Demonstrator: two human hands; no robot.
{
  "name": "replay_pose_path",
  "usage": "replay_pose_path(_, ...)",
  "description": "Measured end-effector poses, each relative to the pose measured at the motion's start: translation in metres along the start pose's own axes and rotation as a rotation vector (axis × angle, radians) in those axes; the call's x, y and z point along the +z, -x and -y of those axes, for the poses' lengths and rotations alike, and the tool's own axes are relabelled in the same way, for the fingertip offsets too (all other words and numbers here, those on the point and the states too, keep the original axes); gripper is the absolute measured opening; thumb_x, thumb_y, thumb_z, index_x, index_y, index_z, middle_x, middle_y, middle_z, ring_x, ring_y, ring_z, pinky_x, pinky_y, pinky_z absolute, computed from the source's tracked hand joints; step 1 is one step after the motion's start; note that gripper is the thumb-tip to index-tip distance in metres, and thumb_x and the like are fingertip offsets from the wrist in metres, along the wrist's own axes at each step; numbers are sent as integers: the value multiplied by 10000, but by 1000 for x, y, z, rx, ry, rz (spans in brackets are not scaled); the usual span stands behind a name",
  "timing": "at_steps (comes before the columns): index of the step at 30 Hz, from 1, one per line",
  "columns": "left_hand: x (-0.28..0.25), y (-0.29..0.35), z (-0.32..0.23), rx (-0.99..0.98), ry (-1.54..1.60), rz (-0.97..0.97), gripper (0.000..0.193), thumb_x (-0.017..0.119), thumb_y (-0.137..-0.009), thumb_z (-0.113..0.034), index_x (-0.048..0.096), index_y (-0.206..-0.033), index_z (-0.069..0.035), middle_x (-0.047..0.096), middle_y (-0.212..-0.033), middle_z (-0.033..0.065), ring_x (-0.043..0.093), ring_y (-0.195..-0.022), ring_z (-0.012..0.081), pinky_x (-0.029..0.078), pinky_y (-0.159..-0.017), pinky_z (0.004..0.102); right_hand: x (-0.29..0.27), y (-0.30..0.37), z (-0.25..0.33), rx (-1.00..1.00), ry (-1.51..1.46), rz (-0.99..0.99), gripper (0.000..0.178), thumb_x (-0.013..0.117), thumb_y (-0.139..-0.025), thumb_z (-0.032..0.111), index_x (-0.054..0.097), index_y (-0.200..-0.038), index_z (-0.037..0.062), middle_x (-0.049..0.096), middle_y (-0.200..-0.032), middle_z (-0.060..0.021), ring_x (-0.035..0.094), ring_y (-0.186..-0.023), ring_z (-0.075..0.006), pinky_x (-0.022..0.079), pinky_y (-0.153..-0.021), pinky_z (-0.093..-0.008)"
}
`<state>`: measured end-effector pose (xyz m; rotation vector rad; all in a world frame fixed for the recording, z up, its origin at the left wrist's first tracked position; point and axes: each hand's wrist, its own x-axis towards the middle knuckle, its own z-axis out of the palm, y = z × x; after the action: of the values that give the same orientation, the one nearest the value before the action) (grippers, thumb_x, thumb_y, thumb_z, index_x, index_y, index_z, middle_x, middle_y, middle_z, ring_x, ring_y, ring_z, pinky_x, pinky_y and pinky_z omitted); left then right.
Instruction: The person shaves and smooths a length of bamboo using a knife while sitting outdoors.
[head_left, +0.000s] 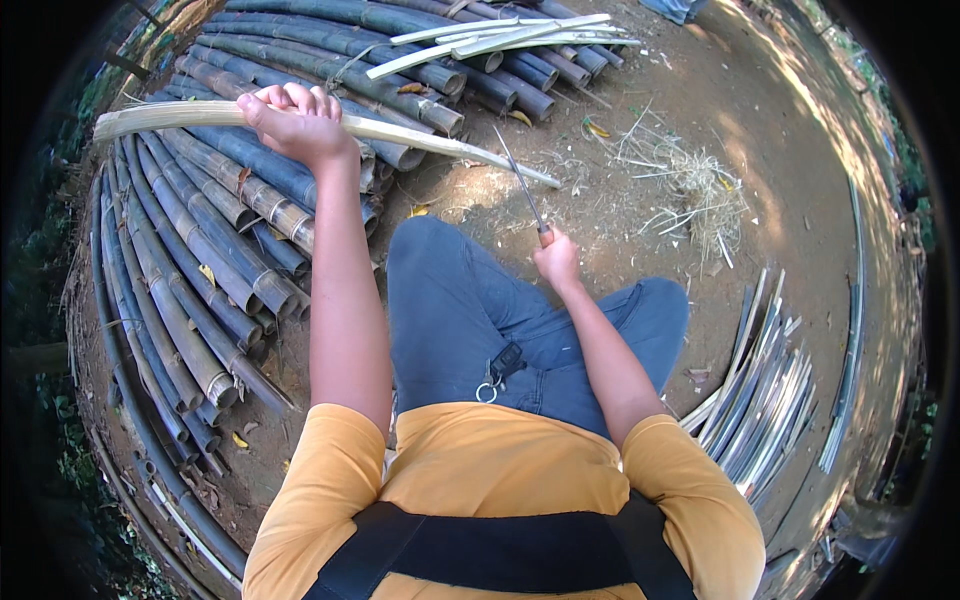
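Observation:
My left hand is closed round a long pale bamboo strip, held out at the upper left. One end of the strip reaches past my hand to the left; the other slants down to the right, in front of my knees. In my right hand is the brown handle of a knife. Its thin blade points up and slightly left, close to the strip's right part; whether they touch I cannot tell.
Dark bamboo poles lie stacked along the left and far side. Several pale split strips rest on top. Beyond my right knee is a heap of thin shavings. A bundle of split bamboo strips lies at the right.

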<state>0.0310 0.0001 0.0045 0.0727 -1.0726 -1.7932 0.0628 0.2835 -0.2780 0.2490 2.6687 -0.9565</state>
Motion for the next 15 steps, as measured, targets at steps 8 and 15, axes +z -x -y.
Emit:
replay_pose_path(8,12,5,22,-50,183,3,446,386,-1012,-525,338,-777,-148,299,-542,-32,257,-423,68,207,-385,243,-16,-53,-110,271,-5,-130,336,620,-853,306,654,-933,-19,682,-982,-269,658,-984,-420,510,-844,-486)
replay_pose_path(15,17,4,16,-43,164,-2,441,411,-1008,-509,345,-765,-147,293,-555,-36,258,-443,71,200,-408,246,-36,-26,-49,119,-415,-43,128,627,-753,72,500,-748,66,546,-604,-54,520,-447,-145,412,-408,-344)
